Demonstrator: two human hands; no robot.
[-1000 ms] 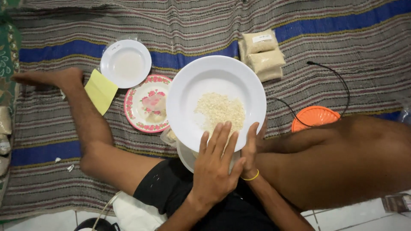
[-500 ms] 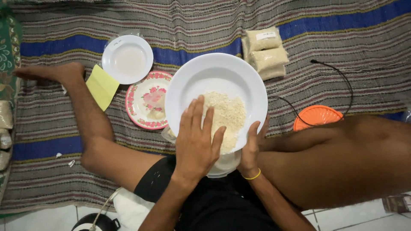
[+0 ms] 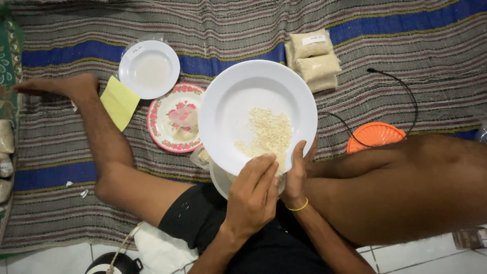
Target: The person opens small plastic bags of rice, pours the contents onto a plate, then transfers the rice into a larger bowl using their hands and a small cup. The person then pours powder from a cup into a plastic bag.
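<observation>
A striped woven mat [image 3: 406,45] in grey, brown and blue covers most of the frame. In the upper left sits a small white bowl [image 3: 149,69] with a pale filling, and just below it lie a yellow card [image 3: 119,101] and a flowered plate [image 3: 175,117] with a pink rim. At upper centre-right three clear packets of pale grain [image 3: 313,60] are stacked together; to the right of centre an orange lid [image 3: 376,136] lies beside a thin black cable [image 3: 406,91]. The person's bare legs stretch across the left and right of the frame, hemming in the middle. There, the large white plate [image 3: 238,101] is held tilted above another white dish [image 3: 220,178] that peeks out under its lower edge, and a heap of pale grain [image 3: 269,133] lies in the plate's lower right part. The left hand [image 3: 252,195] rests at the plate's lower rim, fingers loosely curled over the grain's edge. The right hand [image 3: 297,175], with a yellow band on its wrist, grips the plate's lower right rim.
</observation>
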